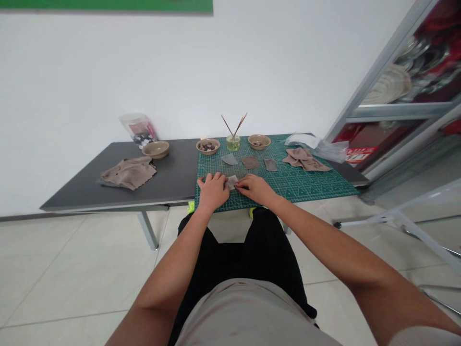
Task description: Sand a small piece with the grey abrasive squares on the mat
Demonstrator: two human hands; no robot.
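A small light-grey sheet (232, 182) lies near the front edge of the green cutting mat (295, 185). My left hand (213, 191) holds its left side down with curled fingers. Over its right side, my right hand (256, 188) has its fingertips pinched around something small and dark, too small to name. Just beyond the hands are a pale grey piece (229, 159), a brown square piece (250, 162) and a dark grey rectangular piece (270, 165), all flat on the mat.
Behind stand a bowl of dark round pieces (208, 146), a jar of yellowish liquid with thin sticks (233, 142) and another bowl (259, 141). A crumpled cloth (304, 159) and plastic bag (333, 150) lie right. Leftward are a cloth (128, 173), bowl (156, 150) and tilted clear container (139, 129).
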